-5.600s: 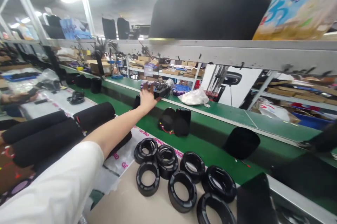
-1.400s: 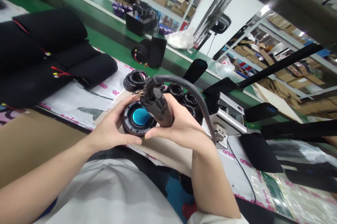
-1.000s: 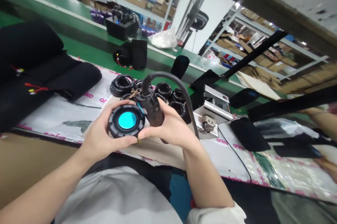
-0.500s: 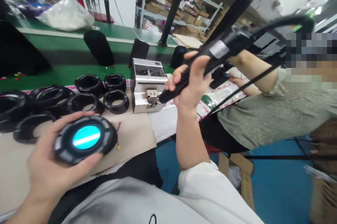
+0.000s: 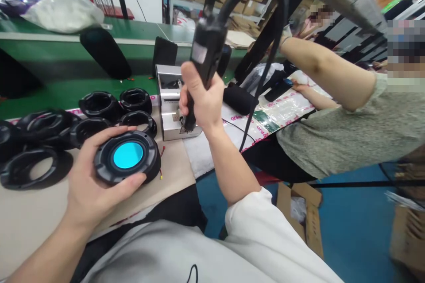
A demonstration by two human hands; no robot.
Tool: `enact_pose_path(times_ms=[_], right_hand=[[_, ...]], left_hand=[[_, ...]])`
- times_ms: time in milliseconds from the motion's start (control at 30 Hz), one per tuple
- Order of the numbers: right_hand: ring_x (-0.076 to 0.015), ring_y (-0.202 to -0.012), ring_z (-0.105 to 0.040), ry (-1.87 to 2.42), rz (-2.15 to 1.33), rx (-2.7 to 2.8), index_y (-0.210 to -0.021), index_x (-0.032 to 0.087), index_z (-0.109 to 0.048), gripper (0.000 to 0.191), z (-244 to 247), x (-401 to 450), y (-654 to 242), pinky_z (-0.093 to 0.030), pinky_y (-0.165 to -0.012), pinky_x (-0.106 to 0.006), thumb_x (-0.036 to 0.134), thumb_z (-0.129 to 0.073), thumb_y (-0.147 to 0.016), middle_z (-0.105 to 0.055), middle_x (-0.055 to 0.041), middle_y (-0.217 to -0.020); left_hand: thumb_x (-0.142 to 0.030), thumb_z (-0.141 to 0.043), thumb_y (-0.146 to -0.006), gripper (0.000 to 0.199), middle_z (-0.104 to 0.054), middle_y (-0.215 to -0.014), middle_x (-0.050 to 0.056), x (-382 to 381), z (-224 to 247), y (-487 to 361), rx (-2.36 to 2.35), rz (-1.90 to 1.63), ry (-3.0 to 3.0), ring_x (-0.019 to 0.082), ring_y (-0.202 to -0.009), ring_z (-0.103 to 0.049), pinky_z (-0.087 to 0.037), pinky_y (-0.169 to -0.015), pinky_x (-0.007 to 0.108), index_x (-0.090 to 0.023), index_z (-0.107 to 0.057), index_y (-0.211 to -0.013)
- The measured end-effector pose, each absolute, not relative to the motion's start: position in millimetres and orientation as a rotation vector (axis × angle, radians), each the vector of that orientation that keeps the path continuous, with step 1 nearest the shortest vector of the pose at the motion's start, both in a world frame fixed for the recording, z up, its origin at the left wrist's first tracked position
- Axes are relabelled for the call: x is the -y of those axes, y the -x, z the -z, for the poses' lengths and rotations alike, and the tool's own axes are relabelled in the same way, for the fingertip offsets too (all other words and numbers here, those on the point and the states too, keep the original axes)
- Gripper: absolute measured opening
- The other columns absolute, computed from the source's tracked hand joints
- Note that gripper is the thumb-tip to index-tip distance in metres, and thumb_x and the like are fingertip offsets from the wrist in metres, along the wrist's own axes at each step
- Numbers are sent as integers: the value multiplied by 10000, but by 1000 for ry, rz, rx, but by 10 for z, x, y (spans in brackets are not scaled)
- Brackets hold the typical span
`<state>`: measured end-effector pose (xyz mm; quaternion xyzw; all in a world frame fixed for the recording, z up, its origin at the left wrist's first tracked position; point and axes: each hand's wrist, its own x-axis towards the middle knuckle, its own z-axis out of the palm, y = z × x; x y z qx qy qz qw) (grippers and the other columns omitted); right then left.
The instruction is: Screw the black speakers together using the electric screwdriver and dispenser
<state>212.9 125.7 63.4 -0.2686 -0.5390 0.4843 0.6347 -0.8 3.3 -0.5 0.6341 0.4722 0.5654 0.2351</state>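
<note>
Speaker point(image 5: 128, 155) gripped in left hand point(image 5: 89, 172), cyan center facing up, held over tan sheet point(image 5: 175, 172). Right hand point(image 5: 202, 99) closed around electric screwdriver point(image 5: 206, 48), tip down in front of steel screw feeder point(image 5: 169, 97). Black rings point(image 5: 99, 105) lie near speaker.

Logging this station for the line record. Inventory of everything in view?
round speaker unit: one, black with blue centre, held in left hand
electric screwdriver: one, black with black cable, held in right hand
rubber rings: about seven, black, on cardboard sheet
cardboard sheet: one, tan, under rings and speaker unit
metal box: one, silver, beyond the rings
black cylinders: three, two on green bench, one on printed plastic sheet
plastic bag: one, white, on green bench
cardboard box: one, brown, on blue floor, lower right
co-worker: one, grey-green T-shirt, right
left hand: around speaker unit
right hand: around screwdriver grip
sleeve: white, right arm
</note>
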Motion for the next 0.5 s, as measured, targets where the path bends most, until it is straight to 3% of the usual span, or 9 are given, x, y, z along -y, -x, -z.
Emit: enact_pose_path(times_ms=[233,500], right_hand=[[-98,-404,-477,594,-931,1162,-907,265,-557,636,-751,-1162,-2144,-384,-390,-268,839,-808,-796,-536,101,-549],[-92,-384,-449,715,-894,1216,-858,263,-508,686,-776,-1264,-2002,-315,-367,-249,882,-787,-760,-484,105,-520]], left_hand=[[-379,-954,-682,786,-784,-1379,63,-15,17,-9,-1285,-1547,-1754,319,-1249,-761,-617,-1076,443,-292,-690,-1417],[-362,-984,-648,806,-785,-1379,73,-28,-31,-30,-1278,-1538,-1716,318,-1258,-755,-602,-1081,426,-274,-693,-1394]])
